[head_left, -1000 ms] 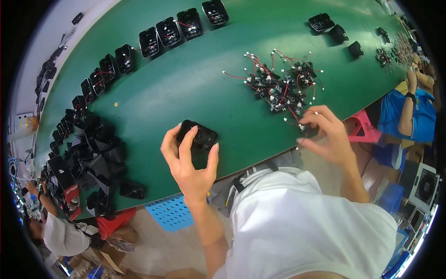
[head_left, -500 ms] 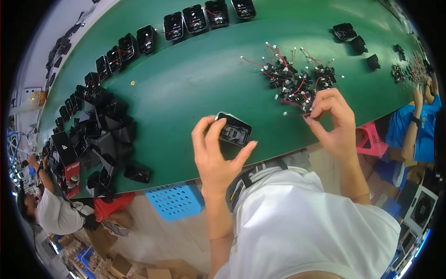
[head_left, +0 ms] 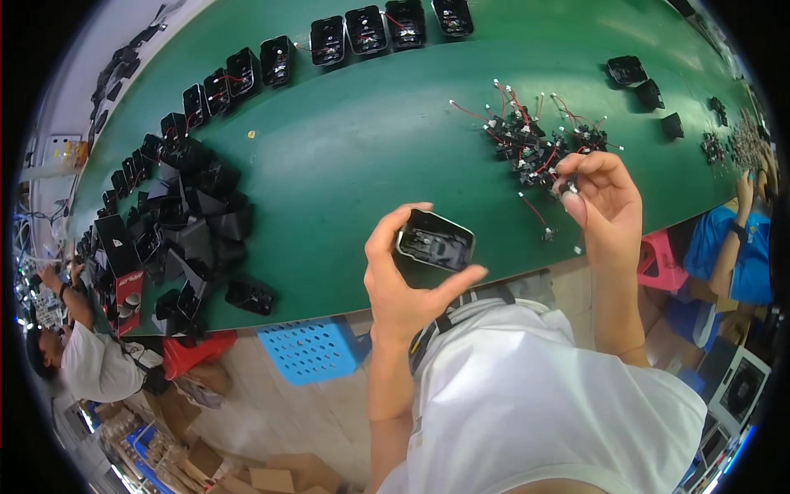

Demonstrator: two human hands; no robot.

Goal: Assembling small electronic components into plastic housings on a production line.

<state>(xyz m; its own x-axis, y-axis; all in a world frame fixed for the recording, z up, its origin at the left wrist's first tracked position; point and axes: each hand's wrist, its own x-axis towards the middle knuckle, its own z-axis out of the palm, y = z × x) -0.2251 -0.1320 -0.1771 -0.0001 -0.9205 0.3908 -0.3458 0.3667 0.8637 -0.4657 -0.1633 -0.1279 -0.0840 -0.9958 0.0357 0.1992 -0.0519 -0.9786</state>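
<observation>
My left hand (head_left: 403, 284) grips a black plastic housing (head_left: 436, 241) by its edges, with the hollow inside facing up. Between the thumb and fingertips of my right hand (head_left: 607, 193) is a small black part (head_left: 568, 188), mostly covered by the fingers. A heap of small black parts with red wires and white connectors (head_left: 527, 140) lies on the green table just beyond that hand. One such wired part (head_left: 549, 234) sits apart, between my two hands. A white connector (head_left: 578, 249) shows below my right hand; what it joins is hidden.
Black housings (head_left: 366, 30), several with red wires, line the table's far edge. A pile of black housings (head_left: 193, 243) covers the left side. More housings (head_left: 627, 71) and small parts (head_left: 745, 144) lie far right. A blue basket (head_left: 304, 350) stands below. People work at both sides.
My right hand has lifted slightly and now pinches a small black part instead of a red wire. The left hand has moved right with the housing. A wired part now lies apart from the heap.
</observation>
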